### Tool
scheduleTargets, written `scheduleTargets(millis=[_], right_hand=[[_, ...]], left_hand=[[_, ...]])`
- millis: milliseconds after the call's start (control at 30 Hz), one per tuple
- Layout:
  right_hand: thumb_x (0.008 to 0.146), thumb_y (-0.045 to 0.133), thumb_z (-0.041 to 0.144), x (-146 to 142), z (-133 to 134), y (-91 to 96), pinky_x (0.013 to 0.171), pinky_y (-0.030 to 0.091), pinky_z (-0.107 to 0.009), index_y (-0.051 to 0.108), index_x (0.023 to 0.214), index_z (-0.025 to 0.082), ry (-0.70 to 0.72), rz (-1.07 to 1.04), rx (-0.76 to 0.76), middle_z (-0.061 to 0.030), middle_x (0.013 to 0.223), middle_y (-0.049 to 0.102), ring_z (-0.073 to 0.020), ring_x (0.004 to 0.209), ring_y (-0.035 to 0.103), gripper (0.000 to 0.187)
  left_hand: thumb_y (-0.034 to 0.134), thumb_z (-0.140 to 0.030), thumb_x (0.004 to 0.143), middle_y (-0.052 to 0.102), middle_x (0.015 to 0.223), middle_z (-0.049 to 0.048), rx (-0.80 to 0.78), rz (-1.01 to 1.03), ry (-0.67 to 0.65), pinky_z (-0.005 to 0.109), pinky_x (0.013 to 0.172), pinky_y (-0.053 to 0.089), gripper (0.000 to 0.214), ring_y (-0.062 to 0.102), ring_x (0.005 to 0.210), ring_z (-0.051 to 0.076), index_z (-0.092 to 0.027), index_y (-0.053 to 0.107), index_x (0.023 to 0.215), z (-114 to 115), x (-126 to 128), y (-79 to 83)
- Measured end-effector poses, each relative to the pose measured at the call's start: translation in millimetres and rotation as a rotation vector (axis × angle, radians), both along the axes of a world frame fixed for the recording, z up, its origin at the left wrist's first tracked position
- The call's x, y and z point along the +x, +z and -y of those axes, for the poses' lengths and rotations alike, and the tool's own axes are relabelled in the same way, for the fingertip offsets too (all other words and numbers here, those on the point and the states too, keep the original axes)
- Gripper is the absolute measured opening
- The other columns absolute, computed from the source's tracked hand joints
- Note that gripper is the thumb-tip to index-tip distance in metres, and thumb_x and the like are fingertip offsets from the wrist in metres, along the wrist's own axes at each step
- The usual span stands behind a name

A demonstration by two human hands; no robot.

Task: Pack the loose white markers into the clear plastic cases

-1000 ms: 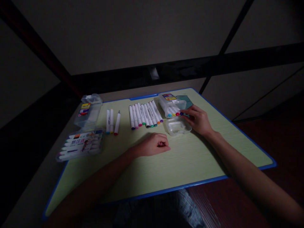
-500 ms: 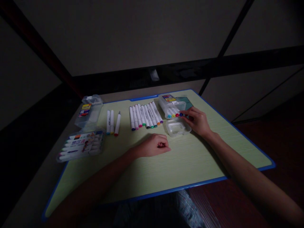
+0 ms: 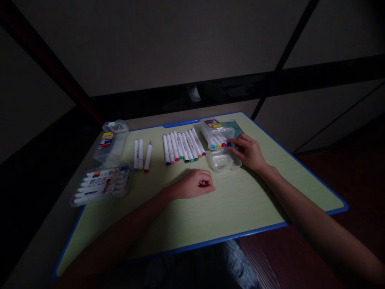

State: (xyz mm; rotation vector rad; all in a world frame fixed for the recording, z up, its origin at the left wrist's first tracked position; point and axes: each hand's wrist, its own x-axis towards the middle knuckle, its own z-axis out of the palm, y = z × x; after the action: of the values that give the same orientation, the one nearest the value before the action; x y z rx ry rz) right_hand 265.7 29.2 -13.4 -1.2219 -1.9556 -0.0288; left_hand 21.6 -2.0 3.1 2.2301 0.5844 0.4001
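My right hand (image 3: pixel 250 152) is at the mouth of a clear plastic marker case (image 3: pixel 207 134) that lies on its side. Its thumb and index finger are around the end of a blue-capped marker (image 3: pixel 229 144), which lies in the case. Beside that marker, more marker ends (image 3: pixel 219 145) show light blue, yellow and red. The open lid (image 3: pixel 225 160) of the case rests on the table below them. My left hand (image 3: pixel 194 184) lies on the table, its fingers curled in a loose fist, with nothing visible in it.
A row of several white markers (image 3: pixel 183 146) lies left of the case. Farther left are three more markers (image 3: pixel 140 154), one uncapped. An open clear case (image 3: pixel 110 144) and a filled marker case (image 3: pixel 102 186) sit at the left edge of the table (image 3: pixel 192 224). A greenish item (image 3: pixel 236 129) lies behind the right hand.
The blue-capped marker has gone slightly deeper into the case, and my right hand's fingers sit at its end. The left hand stays in place. The view has shifted slightly.
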Motion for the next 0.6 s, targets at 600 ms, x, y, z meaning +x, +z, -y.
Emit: scheduleTargets(millis=[600], right_hand=[[0.083, 0.053, 0.035, -1.3, 3.5, 0.2, 0.051, 0.038, -0.026, 0.066, 0.096, 0.018, 0.002, 0.0, 0.026, -0.0019, 0.071, 0.052, -0.0109, 0.052, 0.044, 0.025]], left_hand=[[0.056, -0.018, 0.077, 0.05, 0.066, -0.0018, -0.02, 0.001, -0.002, 0.021, 0.056, 0.034, 0.016, 0.045, 0.06, 0.007, -0.014, 0.055, 0.062, 0.1, -0.4, 0.1]])
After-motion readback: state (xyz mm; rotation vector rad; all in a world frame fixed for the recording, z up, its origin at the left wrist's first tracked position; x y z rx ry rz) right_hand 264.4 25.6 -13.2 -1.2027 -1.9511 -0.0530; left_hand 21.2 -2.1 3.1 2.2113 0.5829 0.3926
